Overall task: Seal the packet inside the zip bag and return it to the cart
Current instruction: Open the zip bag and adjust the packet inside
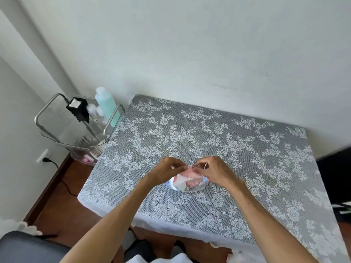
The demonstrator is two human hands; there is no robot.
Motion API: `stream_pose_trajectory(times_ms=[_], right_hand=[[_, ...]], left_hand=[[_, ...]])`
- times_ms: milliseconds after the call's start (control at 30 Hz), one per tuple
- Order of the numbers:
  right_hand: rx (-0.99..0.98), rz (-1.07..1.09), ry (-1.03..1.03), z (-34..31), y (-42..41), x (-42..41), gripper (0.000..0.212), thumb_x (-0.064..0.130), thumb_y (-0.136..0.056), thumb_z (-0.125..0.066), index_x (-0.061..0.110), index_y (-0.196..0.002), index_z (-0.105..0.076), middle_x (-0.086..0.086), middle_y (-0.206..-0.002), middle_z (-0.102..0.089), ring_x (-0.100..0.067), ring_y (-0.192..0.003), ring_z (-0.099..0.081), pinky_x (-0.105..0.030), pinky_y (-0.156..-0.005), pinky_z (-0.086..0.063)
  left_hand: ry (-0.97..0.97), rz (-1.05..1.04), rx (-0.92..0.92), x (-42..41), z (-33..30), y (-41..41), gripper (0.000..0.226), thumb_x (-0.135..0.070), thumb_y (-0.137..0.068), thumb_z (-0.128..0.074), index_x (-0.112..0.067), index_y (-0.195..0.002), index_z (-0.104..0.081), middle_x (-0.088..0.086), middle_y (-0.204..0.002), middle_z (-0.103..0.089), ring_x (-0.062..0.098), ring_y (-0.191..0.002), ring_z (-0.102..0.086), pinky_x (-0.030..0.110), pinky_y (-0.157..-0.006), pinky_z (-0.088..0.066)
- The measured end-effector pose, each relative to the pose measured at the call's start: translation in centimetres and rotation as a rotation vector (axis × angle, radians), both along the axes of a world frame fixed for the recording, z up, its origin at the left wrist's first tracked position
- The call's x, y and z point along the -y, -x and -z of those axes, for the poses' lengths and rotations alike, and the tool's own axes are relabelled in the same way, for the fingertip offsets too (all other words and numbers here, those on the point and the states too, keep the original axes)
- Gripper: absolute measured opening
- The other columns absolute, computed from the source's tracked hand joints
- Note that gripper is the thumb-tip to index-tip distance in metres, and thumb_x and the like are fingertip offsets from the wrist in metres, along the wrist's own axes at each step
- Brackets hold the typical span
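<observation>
**Operator:** Head view has both hands meeting over the table point(247, 149), just near of its middle. My left hand point(165, 172) and right hand point(214, 170) are each pinched on the top edge of the zip bag point(187, 184), thumbs and fingertips closed on the strip from either side.

**Observer:** Where's the packet?

**Operator:** Inside the bag already. I see a pink and white packet point(187, 178) through the clear plastic, below my fingers. The bag's bottom seems to rest on the lace cloth while the mouth is held up toward me, so the contents stay low and clear of the closure.

**Observer:** Why both hands on the one edge?

**Operator:** My reading: one pinch anchors the strip and the other presses along it. Holding the two close together keeps the thin film taut, so the tracks can line up. I can't tell how much of the seal is closed; the strip is too fine and slightly blurred.

**Observer:** And the cart?

**Operator:** It's at the far left, against the table's left edge. The cart point(45, 112) has a metal frame, a green bottle point(106, 105) and a black holder point(78, 109) on top, well apart from my hands. I'd judge sealing isn't finished, and the return comes after. Risk is a fold of packet caught in the zip.
</observation>
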State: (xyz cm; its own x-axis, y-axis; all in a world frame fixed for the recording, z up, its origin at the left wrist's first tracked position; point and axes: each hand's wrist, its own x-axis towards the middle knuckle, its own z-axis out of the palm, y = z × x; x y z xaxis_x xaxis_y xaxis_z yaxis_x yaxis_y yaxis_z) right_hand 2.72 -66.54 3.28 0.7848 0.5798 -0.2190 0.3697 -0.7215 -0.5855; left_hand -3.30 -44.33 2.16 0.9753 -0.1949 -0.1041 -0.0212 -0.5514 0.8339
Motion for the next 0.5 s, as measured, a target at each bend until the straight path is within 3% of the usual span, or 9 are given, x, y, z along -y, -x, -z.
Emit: stream_pose_trajectory(times_ms=[100, 167, 267, 400, 500], right_hand=[[-0.079, 0.027, -0.008, 0.1, -0.3, 0.1, 0.023, 0.025, -0.087, -0.070, 0.019, -0.109, -0.070, -0.004, -0.113, -0.070, -0.004, -0.075, -0.065, -0.021, -0.062, -0.058], [-0.119, 0.041, -0.022, 0.1, -0.4, 0.2, 0.024, 0.024, -0.087, -0.070, 0.017, -0.110, -0.069, -0.006, -0.109, -0.071, -0.006, -0.074, -0.065, -0.017, -0.058, -0.056], [-0.151, 0.026, -0.030, 0.0, -0.3, 0.0, 0.029, 0.026, -0.087, -0.070, 0.019, -0.115, -0.066, -0.004, -0.108, -0.070, -0.011, -0.080, -0.067, -0.023, -0.064, -0.060], [-0.146, -0.028, -0.026, 0.0, 0.2, -0.3, 0.035, 0.026, -0.089, -0.068, 0.030, -0.123, -0.061, 0.000, -0.112, -0.069, 0.002, -0.077, -0.063, -0.016, -0.054, -0.055], [-0.133, 0.001, -0.047, 0.1, 0.2, -0.2, 0.029, 0.024, -0.091, -0.066, 0.029, -0.119, -0.065, -0.003, -0.117, -0.068, -0.002, -0.073, -0.067, -0.032, -0.053, -0.061]], left_hand=[[0.034, 0.052, -0.071, -0.8, -0.2, -0.2, 0.021, -0.016, -0.091, -0.065, -0.011, -0.110, -0.072, 0.003, -0.102, -0.073, 0.016, -0.094, -0.067, 0.024, -0.083, -0.054], [0.040, 0.080, -0.125, -1.2, -0.3, -0.4, 0.021, -0.014, -0.090, -0.065, -0.011, -0.111, -0.071, 0.003, -0.104, -0.072, 0.017, -0.098, -0.065, 0.026, -0.084, -0.054], [0.036, 0.118, -0.151, -1.4, -0.6, -0.5, 0.020, -0.014, -0.089, -0.067, -0.009, -0.108, -0.071, 0.007, -0.103, -0.072, 0.019, -0.097, -0.066, 0.026, -0.084, -0.056], [0.010, 0.096, -0.125, -1.1, -0.7, -0.5, 0.018, -0.011, -0.088, -0.067, -0.008, -0.106, -0.069, 0.005, -0.093, -0.070, 0.019, -0.087, -0.065, 0.023, -0.078, -0.056], [-0.026, 0.010, -0.061, -0.7, -0.6, -0.5, 0.015, -0.008, -0.087, -0.067, -0.011, -0.102, -0.070, -0.004, -0.086, -0.065, 0.014, -0.084, -0.063, 0.018, -0.075, -0.054]])
